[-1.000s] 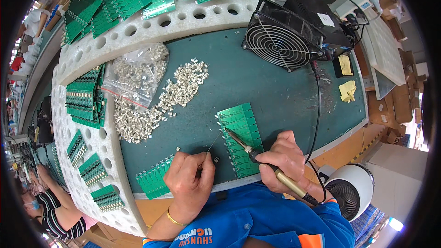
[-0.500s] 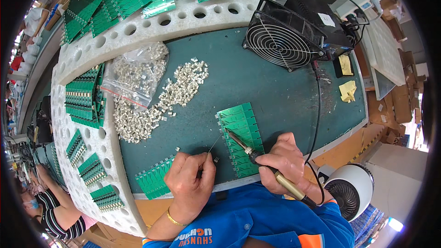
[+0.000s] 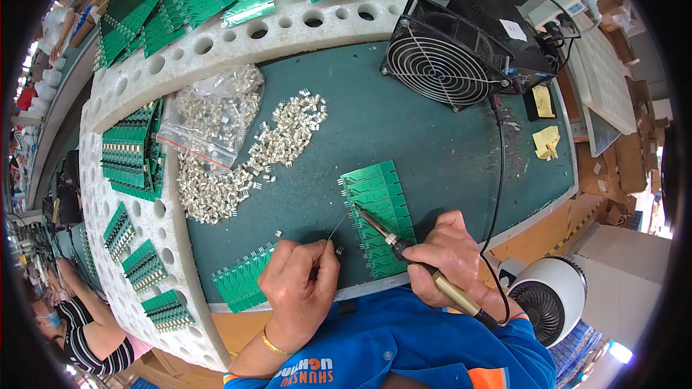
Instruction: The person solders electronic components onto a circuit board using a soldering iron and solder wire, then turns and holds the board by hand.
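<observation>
My right hand [image 3: 448,256] is closed round a soldering iron [image 3: 447,286], whose tip rests at the left edge of a green circuit board panel [image 3: 382,205]. Between the pinched fingers of my left hand [image 3: 299,277] is a thin solder wire [image 3: 336,227], its far end reaching up to the iron's tip. Small pins stick out along that board's left edge. Partly under my left hand lies a second green panel [image 3: 241,282]. A loose white connector [image 3: 278,233] sits just above that hand, and another lies to its right.
White connectors [image 3: 288,133] form a heap beside a clear bag [image 3: 216,115] of the same. Pale foam strips [image 3: 194,274] with holes border the mat, carrying stacked boards [image 3: 130,151]. A black fan [image 3: 440,65] stands at the back right; the iron's cord [image 3: 500,173] runs down the right side.
Almost nothing differs. My right hand has shifted very slightly; the iron's tip and the solder wire stay at the board's left edge.
</observation>
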A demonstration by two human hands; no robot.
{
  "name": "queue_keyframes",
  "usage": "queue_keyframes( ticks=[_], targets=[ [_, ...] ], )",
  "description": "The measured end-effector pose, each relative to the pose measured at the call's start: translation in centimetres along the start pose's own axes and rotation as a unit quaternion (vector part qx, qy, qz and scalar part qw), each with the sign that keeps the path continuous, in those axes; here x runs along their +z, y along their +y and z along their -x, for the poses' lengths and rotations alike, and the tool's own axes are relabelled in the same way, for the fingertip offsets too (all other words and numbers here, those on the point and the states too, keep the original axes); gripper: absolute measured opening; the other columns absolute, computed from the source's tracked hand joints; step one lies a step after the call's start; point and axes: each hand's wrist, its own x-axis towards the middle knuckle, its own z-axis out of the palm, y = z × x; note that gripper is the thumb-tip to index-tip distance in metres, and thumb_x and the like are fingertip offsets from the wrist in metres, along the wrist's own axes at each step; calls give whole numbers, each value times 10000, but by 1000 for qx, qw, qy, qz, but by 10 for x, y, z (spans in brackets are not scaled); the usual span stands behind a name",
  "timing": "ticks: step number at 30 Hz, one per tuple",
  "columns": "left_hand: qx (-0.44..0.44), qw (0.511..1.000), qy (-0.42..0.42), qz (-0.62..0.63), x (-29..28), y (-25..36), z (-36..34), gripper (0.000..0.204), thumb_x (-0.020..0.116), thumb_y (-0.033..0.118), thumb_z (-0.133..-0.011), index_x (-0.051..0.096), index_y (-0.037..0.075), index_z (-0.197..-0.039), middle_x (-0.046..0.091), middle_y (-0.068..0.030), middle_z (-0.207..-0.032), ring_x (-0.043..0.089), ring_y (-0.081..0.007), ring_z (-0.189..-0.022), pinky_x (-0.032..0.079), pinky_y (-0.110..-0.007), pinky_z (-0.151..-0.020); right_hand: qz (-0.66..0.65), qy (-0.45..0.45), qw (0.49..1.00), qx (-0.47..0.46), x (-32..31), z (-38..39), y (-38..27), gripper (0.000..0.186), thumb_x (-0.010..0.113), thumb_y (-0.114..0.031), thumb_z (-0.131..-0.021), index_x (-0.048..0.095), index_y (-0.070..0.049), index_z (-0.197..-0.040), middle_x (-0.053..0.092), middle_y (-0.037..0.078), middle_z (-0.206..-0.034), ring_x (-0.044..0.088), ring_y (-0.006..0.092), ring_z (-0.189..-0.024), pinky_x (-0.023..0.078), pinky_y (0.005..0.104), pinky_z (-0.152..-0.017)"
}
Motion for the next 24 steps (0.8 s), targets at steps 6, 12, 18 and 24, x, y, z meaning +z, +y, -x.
queue_keyframes(
  ticks=[6,12,18,24],
  targets=[
    [4,1000,-1,-1,1,-1,0,135,738,-79,-733,647,20,-752,507,-56,-621,479,-151,-513,352,-287,-462,2,-1,1000,-3,0,0,1,257,717,-24,-690,659,-71,-936,575,2,-599,504,174,-494,376,333,-629],
    [0,1000,4,0,-3,-2,1,132,743,-73,-742,651,21,-756,504,-52,-628,476,-133,-515,343,-278,-458,4,-3,1000,-6,-5,-2,0,275,714,-18,-685,657,-78,-947,589,0,-615,510,174,-511,384,339,-641],
    [1,1000,9,-7,-3,-3,1,133,744,-72,-744,650,21,-752,495,-49,-634,466,-128,-517,333,-275,-458,-6,-1,1000,8,-5,-1,3,272,710,-12,-690,656,-80,-948,596,3,-628,512,182,-521,390,348,-660],
    [3,1000,10,-3,-1,-2,-3,127,742,-69,-747,649,19,-751,494,-52,-636,456,-130,-514,332,-279,-459,-20,1,1000,15,-4,-4,9,241,705,-21,-712,653,-63,-943,586,16,-618,505,190,-512,386,352,-661]
  ],
)
